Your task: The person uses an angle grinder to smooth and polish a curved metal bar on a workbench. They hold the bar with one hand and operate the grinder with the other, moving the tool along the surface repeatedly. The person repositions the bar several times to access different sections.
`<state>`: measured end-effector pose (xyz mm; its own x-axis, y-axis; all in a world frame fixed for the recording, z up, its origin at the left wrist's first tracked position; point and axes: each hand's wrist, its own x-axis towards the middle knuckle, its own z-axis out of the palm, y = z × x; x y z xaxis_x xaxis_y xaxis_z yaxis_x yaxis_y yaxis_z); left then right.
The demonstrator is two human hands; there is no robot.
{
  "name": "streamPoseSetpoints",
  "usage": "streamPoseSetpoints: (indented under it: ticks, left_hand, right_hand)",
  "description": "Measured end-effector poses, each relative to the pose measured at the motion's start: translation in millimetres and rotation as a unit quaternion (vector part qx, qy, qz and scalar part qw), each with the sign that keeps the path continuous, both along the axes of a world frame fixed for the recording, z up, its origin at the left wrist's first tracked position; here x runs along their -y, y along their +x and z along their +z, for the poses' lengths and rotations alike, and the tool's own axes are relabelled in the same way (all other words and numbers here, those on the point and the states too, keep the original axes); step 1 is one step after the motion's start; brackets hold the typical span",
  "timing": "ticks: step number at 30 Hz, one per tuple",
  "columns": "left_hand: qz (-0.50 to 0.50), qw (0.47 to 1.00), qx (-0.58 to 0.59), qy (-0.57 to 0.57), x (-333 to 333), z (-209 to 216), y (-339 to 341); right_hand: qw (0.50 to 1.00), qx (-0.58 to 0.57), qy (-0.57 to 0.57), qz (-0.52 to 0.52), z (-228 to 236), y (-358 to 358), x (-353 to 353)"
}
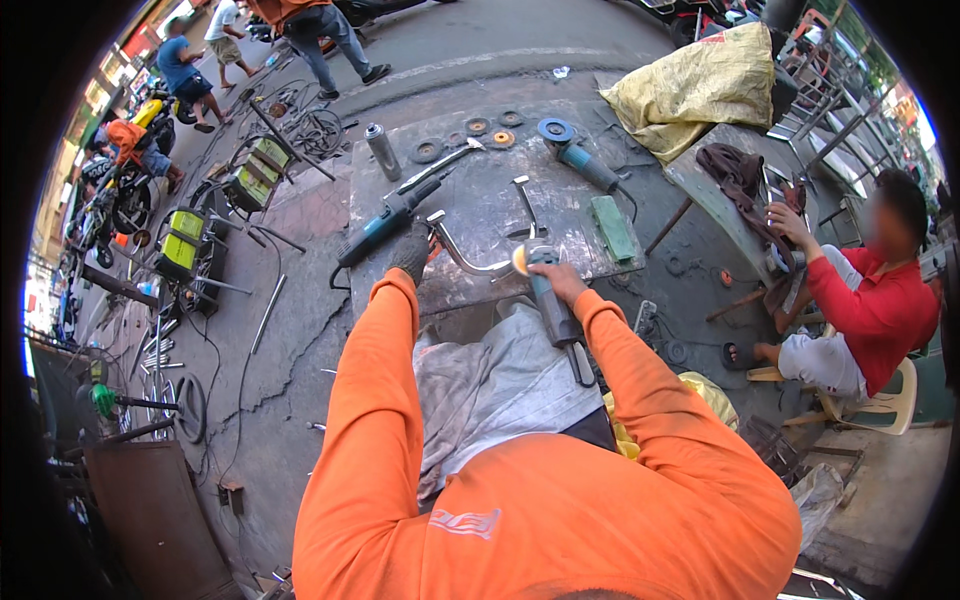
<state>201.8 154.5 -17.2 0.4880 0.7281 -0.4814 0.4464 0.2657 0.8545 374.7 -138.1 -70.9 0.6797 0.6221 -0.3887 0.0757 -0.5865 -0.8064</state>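
In my right hand (562,281) is a teal and black angle grinder (553,308), fingers wrapped round its front part. Its pale round disc (521,261) meets the end of a bent shiny metal tube (457,252). My left hand (411,250), in a dark grey glove, closes on the other end of that tube. Just beyond the glove lies a second grinder (385,225), teal and black. Another short metal piece (526,204) rests on the worktable (480,195). A grey cloth (510,375) covers my lap.
On the table are a third grinder (580,162), several round discs (477,126), a spray can (381,150) and a green block (611,228). A person in red (865,315) sits at right beside another table. Green machines (181,243) and cables (310,130) lie left. A yellow sack (690,90) stands behind.
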Motion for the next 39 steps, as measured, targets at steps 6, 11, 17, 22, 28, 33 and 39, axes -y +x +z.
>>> streamPoseSetpoints:
  ticks: [6, 11, 17, 22, 28, 33, 39]
  left_hand:
    - [-0.006, 1.000, 0.004, 0.023, 5.1, -6.1, -13.2]
    - [-0.013, 0.999, 0.008, 0.032, 3.9, -6.8, -20.2]
    - [-0.023, 0.999, 0.010, 0.034, 3.4, -7.8, -26.1]
    - [-0.028, 0.999, 0.010, 0.032, 0.7, -11.4, -28.1]
    - [-0.036, 0.999, 0.015, 0.038, -0.6, -11.9, -26.9]
    - [-0.041, 0.998, 0.019, 0.041, 0.1, -12.1, -27.6]
    - [-0.046, 0.998, 0.024, 0.048, 1.4, -12.8, -26.0]
  right_hand:
    - [0.986, -0.140, 0.083, -0.023, 15.9, -36.6, -9.0]
    - [0.945, -0.257, 0.205, -0.002, 45.1, -93.3, -53.2]
    - [0.956, -0.176, 0.226, 0.068, 93.4, -110.2, -73.6]
    - [0.919, -0.274, 0.283, -0.014, 96.5, -128.9, -67.4]
    - [0.954, -0.166, 0.248, -0.018, 78.5, -101.8, -84.9]
    - [0.985, 0.080, 0.147, -0.033, 72.6, -87.5, -105.1]
    - [0.985, 0.117, 0.122, -0.031, 74.9, -78.5, -113.8]
